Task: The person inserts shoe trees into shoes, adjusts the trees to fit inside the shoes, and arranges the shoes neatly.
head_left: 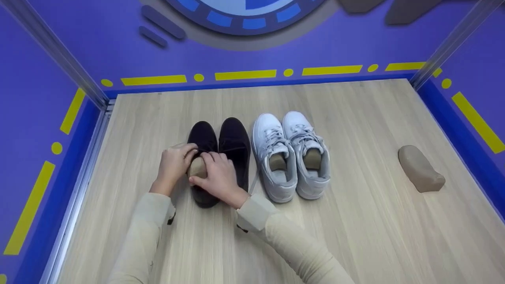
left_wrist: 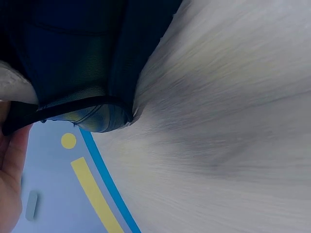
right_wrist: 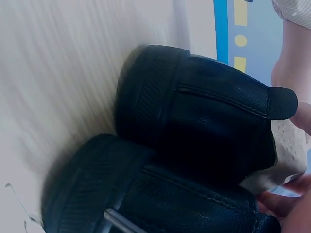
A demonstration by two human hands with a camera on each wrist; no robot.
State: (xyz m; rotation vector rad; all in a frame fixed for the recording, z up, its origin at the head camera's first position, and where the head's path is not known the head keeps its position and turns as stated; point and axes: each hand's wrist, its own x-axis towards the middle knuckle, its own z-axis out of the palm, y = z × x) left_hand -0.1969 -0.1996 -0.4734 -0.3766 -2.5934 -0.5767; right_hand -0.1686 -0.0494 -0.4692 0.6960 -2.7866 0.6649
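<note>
A pair of black shoes stands left of centre, toes pointing away: the left black shoe [head_left: 202, 133] and the right black shoe [head_left: 234, 132]. A tan shoe form [head_left: 197, 168] sits partly inside the left shoe's opening. My right hand [head_left: 219, 173] grips this form from the right, thumb on its near end. At the shoe's tongue, my left hand [head_left: 173, 163] pinches the upper edge. In the left wrist view that black edge [left_wrist: 73, 108] lies between the fingers. Both heels show in the right wrist view, with the form [right_wrist: 287, 145] above the left shoe's collar.
To the right stand two white sneakers [head_left: 272, 130] [head_left: 298, 124], each with a tan form in its opening. Another tan shoe form [head_left: 420, 169] lies on the wooden table [head_left: 367, 228] at the far right. Purple walls [head_left: 244, 59] enclose the back and sides.
</note>
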